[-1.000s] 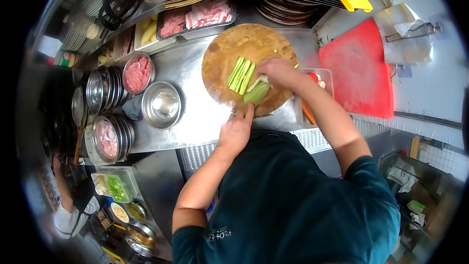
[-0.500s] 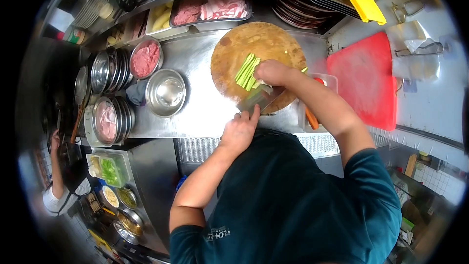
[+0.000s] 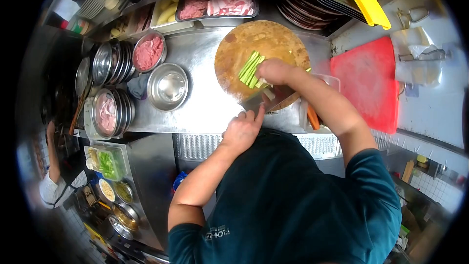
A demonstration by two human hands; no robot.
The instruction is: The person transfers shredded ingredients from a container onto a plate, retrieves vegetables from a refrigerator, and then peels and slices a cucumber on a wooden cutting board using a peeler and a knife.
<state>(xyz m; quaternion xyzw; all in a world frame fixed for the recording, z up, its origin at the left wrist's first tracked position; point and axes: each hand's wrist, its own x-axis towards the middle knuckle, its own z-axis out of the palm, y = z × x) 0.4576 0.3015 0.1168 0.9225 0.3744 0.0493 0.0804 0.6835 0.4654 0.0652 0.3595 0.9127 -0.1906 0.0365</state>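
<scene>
On the round wooden chopping board (image 3: 234, 44), several pale-green cucumber sticks (image 3: 250, 71) lie side by side. My right hand (image 3: 276, 72), fingers curled down, presses at their right end. My left hand (image 3: 243, 129) grips a cleaver (image 3: 255, 100) by the board's near edge, index finger stretched out along the wide blade. The cleaver's handle is hidden in the fist. Small pale pieces (image 3: 266, 93) sit against the blade, just below my right hand.
Left of the board stand an empty steel bowl (image 3: 167, 87) and a bowl of raw meat (image 3: 148, 54). A clear container with carrot (image 3: 312, 117) sits under my right forearm. Rightward leans a red cutting board (image 3: 366, 83). Another person's arm (image 3: 53, 151) shows far left.
The whole view has shifted slightly, with the counter objects moving a little up and right. Both hands stay at the board, the left still on the cleaver, the blade turned slightly.
</scene>
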